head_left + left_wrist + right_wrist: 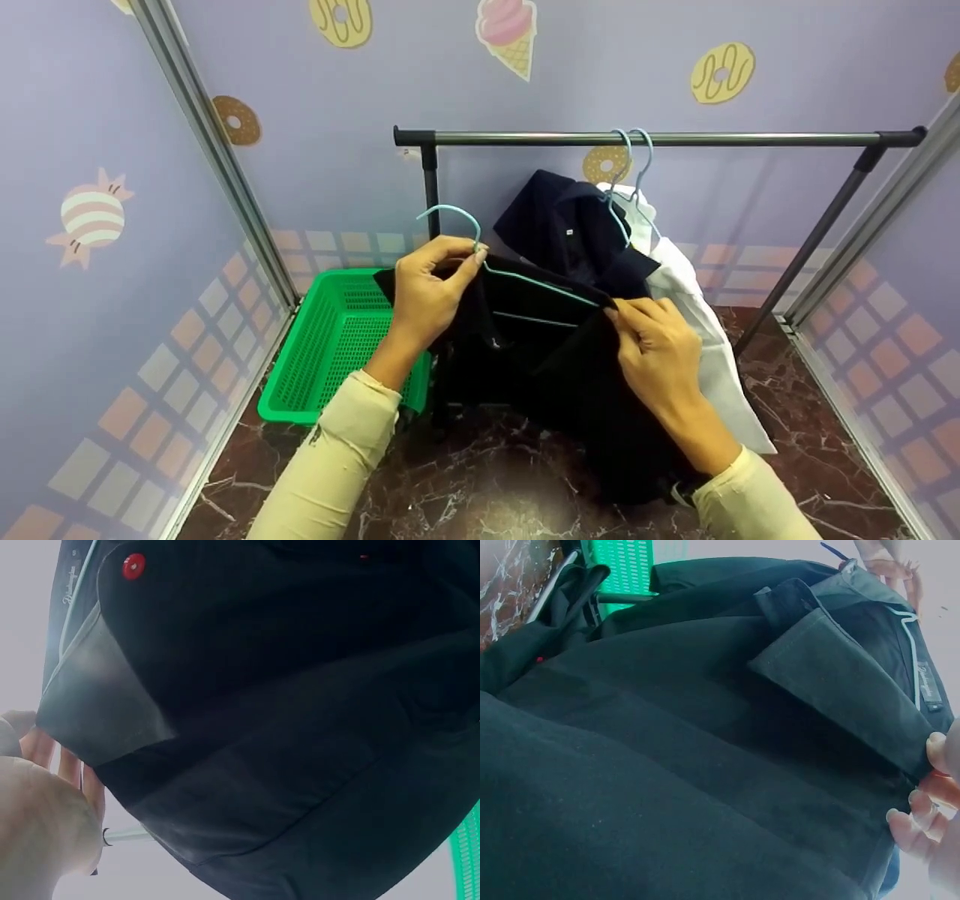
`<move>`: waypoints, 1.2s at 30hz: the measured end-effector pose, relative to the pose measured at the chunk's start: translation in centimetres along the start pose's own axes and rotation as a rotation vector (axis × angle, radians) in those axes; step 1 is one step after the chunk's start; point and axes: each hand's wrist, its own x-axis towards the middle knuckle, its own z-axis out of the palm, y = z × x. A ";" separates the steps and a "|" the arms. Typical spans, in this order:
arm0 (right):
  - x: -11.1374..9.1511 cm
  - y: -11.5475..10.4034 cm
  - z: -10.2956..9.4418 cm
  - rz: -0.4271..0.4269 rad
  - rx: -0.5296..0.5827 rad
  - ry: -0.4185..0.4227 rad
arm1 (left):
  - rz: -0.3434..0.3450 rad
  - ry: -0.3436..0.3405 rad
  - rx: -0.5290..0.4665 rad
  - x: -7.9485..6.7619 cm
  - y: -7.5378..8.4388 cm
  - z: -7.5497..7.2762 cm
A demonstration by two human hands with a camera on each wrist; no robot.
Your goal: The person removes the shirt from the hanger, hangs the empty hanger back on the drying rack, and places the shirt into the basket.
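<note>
I count three pale blue hangers [540, 283], two on the rack [525, 139] and one off it. Garments, three: one black garment [592, 390], one navy garment [551, 217], one white garment [697, 315]. One rack, one green basket [289, 416]. Two hands: left grip [435, 281], right grip [664, 345]. Plainly visible on the walls: two yellow doughnuts [722, 73], one ice-cream cone [508, 34].

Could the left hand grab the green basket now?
Probably not yet: the left hand is busy pinching the hanger with the black shirt. If freed, it likely could: the basket looks near, its left rim uncovered.
</note>
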 end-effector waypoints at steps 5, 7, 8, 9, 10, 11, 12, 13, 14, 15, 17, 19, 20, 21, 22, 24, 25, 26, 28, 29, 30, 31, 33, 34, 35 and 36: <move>-0.1 0.2 -0.2 0.024 -0.021 -0.023 | -0.003 0.017 0.002 0.2 0.0 -0.3; -0.1 0.4 -0.3 0.050 -0.017 -0.018 | -0.005 0.036 0.005 0.4 0.1 -0.4; -0.1 0.6 -0.3 0.066 -0.007 -0.015 | -0.008 0.044 0.006 0.4 0.1 -0.5; -0.2 0.7 -0.4 0.087 0.008 -0.014 | -0.014 0.050 0.005 0.5 0.1 -0.5; -0.2 0.8 -0.4 0.110 0.031 -0.017 | -0.022 0.055 0.003 0.5 0.1 -0.6; -0.2 0.9 -0.5 0.135 0.058 -0.024 | -0.031 0.057 0.003 0.5 0.0 -0.6; -0.2 1.0 -0.5 0.161 0.090 -0.032 | -0.039 0.056 0.002 0.5 0.0 -0.6; -0.3 1.0 -0.6 0.189 0.119 -0.045 | -0.048 0.053 0.000 0.5 0.0 -0.7; -0.3 1.0 -0.6 0.219 0.144 -0.058 | -0.055 0.049 -0.003 0.4 -0.1 -0.7; -0.3 0.9 -0.7 0.250 0.167 -0.068 | -0.062 0.048 -0.005 0.4 -0.1 -0.7; -0.2 0.7 -0.8 0.317 0.207 -0.081 | -0.073 0.054 -0.008 0.4 -0.2 -0.7; -0.1 0.3 -0.9 0.385 0.236 -0.090 | -0.084 0.066 -0.014 0.4 -0.2 -0.8; 0.0 0.2 -1.0 0.418 0.258 -0.096 | -0.088 0.073 -0.017 0.5 -0.2 -0.8; 0.2 0.0 -1.1 0.448 0.287 -0.103 | -0.093 0.080 -0.022 0.6 -0.2 -0.9; 0.3 -0.1 -1.2 0.475 0.313 -0.111 | -0.097 0.086 -0.028 0.6 -0.1 -0.9; 0.5 -0.3 -1.5 0.525 0.371 -0.123 | -0.108 0.095 -0.044 0.8 -0.1 -1.0; 0.6 -0.4 -1.7 0.546 0.397 -0.128 | -0.114 0.097 -0.051 0.9 -0.1 -1.0; 0.7 -0.4 -1.8 0.563 0.424 -0.131 | -0.120 0.099 -0.058 1.0 -0.1 -1.0; 0.8 -0.3 -2.0 0.577 0.470 -0.135 | -0.135 0.097 -0.070 1.1 -0.2 -1.1; 0.8 -0.2 -2.0 0.579 0.493 -0.136 | -0.142 0.096 -0.071 1.1 -0.3 -1.2; 0.8 0.0 -2.0 0.579 0.513 -0.135 | -0.147 0.094 -0.071 1.1 -0.4 -1.3; 0.8 0.1 -2.0 0.577 0.528 -0.131 | -0.152 0.093 -0.071 1.1 -0.4 -1.3; 0.9 0.4 -1.9 0.577 0.562 -0.114 | -0.159 0.091 -0.072 1.1 -0.5 -1.3; 1.0 0.5 -1.8 0.581 0.580 -0.105 | -0.165 0.091 -0.072 1.1 -0.6 -1.4; 1.1 0.5 -1.8 0.589 0.596 -0.094 | -0.169 0.092 -0.074 1.1 -0.6 -1.4; 1.2 0.5 -1.6 0.597 0.618 -0.083 | -0.176 0.094 -0.080 1.2 -0.5 -1.4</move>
